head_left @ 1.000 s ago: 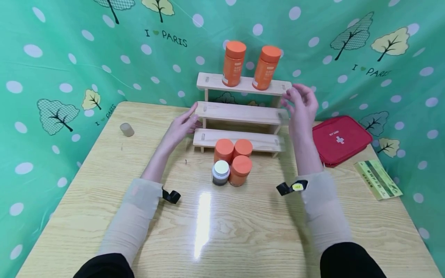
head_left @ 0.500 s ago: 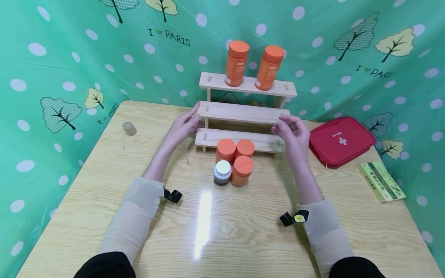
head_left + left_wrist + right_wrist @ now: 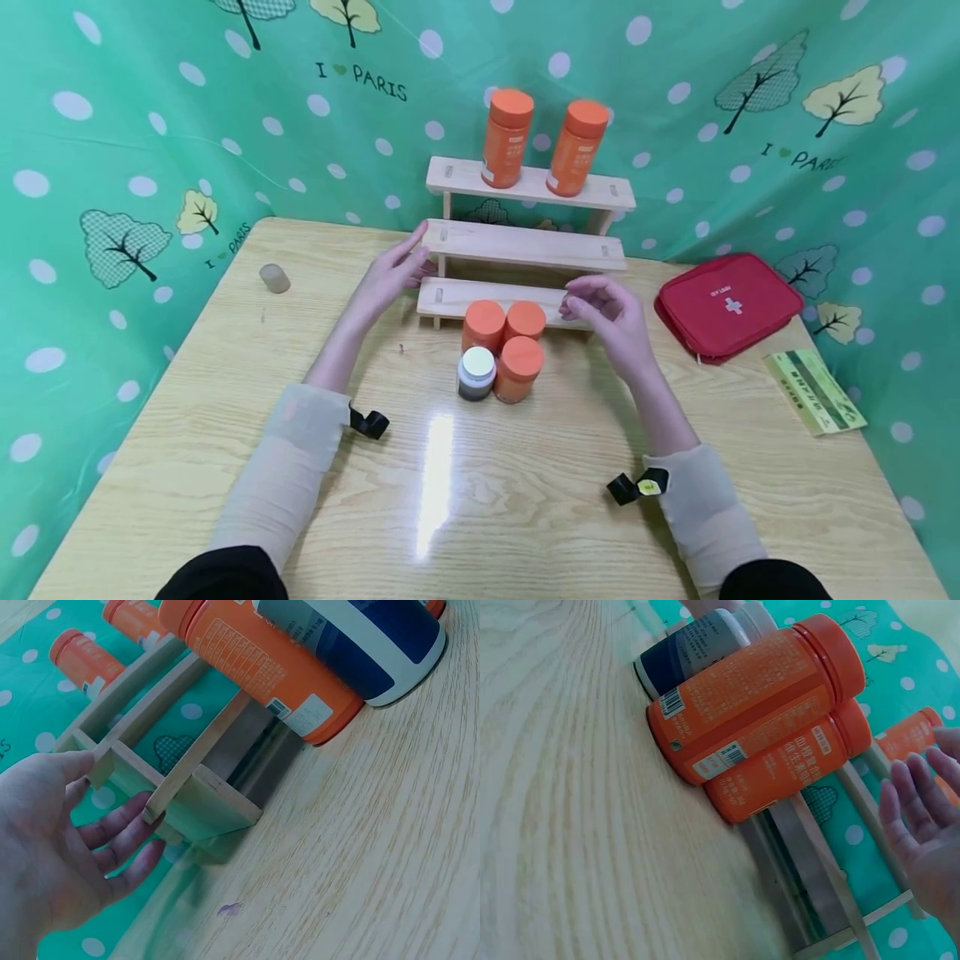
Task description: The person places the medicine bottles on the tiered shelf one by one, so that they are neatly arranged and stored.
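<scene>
Orange bottles (image 3: 505, 146): two done, I judge, upright on top tier (image 3: 460, 172) of wooden rack (image 3: 521, 242). Remaining: three more plus white-lidded bottle (image 3: 476, 375), bunched on table (image 3: 540, 500) before bottom tier (image 3: 461, 292). Left hand (image 3: 386, 282) touches rack, fingers spread; right hand (image 3: 613, 321) near bottom tier, relaxed, pinching nothing visible.

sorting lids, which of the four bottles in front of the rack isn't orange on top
The front-left bottle in the head view: its lid is white; the other three bottles have orange lids.
</scene>
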### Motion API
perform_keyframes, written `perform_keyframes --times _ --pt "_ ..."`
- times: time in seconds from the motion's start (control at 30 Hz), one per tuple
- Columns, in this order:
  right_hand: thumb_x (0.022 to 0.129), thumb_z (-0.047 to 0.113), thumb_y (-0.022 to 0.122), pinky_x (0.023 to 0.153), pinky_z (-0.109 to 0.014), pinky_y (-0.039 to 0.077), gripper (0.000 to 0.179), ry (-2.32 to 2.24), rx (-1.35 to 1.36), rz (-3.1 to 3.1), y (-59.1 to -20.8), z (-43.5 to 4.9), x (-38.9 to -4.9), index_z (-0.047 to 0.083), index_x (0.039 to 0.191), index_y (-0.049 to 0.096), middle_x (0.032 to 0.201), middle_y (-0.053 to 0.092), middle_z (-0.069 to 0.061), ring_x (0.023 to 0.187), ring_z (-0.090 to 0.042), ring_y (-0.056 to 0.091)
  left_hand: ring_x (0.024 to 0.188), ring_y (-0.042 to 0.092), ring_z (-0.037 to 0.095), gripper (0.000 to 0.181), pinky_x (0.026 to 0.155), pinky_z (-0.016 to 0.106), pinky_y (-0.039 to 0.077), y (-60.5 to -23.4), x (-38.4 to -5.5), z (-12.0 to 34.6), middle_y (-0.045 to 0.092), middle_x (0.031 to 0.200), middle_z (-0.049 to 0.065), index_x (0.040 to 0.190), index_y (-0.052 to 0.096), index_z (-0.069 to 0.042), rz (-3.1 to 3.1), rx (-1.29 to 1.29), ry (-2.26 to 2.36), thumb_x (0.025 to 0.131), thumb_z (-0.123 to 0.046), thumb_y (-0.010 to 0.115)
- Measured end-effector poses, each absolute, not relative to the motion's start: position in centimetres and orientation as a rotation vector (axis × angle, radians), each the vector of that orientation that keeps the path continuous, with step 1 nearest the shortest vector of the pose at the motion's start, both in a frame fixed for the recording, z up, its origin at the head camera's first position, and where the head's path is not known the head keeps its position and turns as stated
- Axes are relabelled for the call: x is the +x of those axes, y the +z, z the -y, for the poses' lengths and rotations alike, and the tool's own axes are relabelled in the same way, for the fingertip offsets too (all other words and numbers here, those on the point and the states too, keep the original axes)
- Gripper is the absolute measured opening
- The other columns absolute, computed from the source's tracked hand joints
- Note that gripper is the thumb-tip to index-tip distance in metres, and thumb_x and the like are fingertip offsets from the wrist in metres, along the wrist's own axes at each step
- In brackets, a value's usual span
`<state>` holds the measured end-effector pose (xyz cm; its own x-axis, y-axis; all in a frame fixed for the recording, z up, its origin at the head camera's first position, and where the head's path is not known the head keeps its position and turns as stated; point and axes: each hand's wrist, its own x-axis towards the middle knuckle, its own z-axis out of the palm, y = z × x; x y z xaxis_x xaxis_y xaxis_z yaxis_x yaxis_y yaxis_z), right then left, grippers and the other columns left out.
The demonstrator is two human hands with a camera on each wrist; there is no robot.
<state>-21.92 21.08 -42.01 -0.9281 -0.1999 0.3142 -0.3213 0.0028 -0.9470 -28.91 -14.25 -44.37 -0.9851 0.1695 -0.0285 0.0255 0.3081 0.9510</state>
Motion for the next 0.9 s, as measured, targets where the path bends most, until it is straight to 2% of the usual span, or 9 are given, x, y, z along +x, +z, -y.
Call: perform_keyframes --times 0.17,0.27,0.47,0.7,0.9 --pt "0.097 0.001 0.066 0.081 -0.027 0.065 0.026 1.992 0.732 2.359 -41.5 -21.2 -21.5 -0.010 0.121 0.063 0.102 0.070 -0.002 0.089 -0.013 0.071 0.131 0.059 0.033 0.058 0.110 0.049 0.054 -44.4 -29.0 14.2 0.029 0.171 0.000 0.155 0.029 -0.054 -2.439 0.182 1.767 0.102 -0.062 0.050" --pt "0.096 0.003 0.069 0.084 -0.025 0.064 0.028 1.897 0.798 2.501 -41.2 -21.3 -21.4 -0.005 0.123 0.065 0.107 0.071 -0.004 0.094 -0.013 0.069 0.130 0.060 0.034 0.059 0.110 0.050 0.054 -44.4 -29.0 14.2 0.028 0.171 0.001 0.157 0.029 -0.052 -2.440 0.184 1.773 0.102 -0.061 0.050" --pt "0.092 0.006 0.075 0.086 -0.027 0.063 0.032 1.747 0.897 2.677 -40.7 -21.4 -21.3 0.007 0.123 0.070 0.112 0.071 -0.012 0.098 -0.017 0.067 0.127 0.062 0.035 0.060 0.111 0.050 0.053 -44.4 -28.8 14.3 0.035 0.168 0.007 0.158 0.027 -0.051 -2.453 0.190 1.754 0.102 -0.062 0.049" --pt "0.087 0.016 0.084 0.081 -0.025 0.061 0.040 1.599 0.962 2.837 -39.8 -21.2 -20.8 0.018 0.125 0.072 0.106 0.072 -0.008 0.094 -0.019 0.067 0.126 0.061 0.035 0.060 0.110 0.050 0.054 -44.3 -28.8 14.3 0.030 0.171 0.003 0.157 0.028 -0.051 -2.449 0.189 1.772 0.103 -0.060 0.050" --pt "0.085 0.020 0.086 0.080 -0.026 0.062 0.044 1.528 0.967 2.899 -39.3 -20.9 -20.3 0.020 0.126 0.071 0.101 0.072 -0.002 0.092 -0.020 0.067 0.125 0.061 0.035 0.058 0.109 0.050 0.054 -44.4 -28.8 14.3 0.031 0.170 0.003 0.156 0.029 -0.053 -2.444 0.178 1.777 0.103 -0.060 0.050"
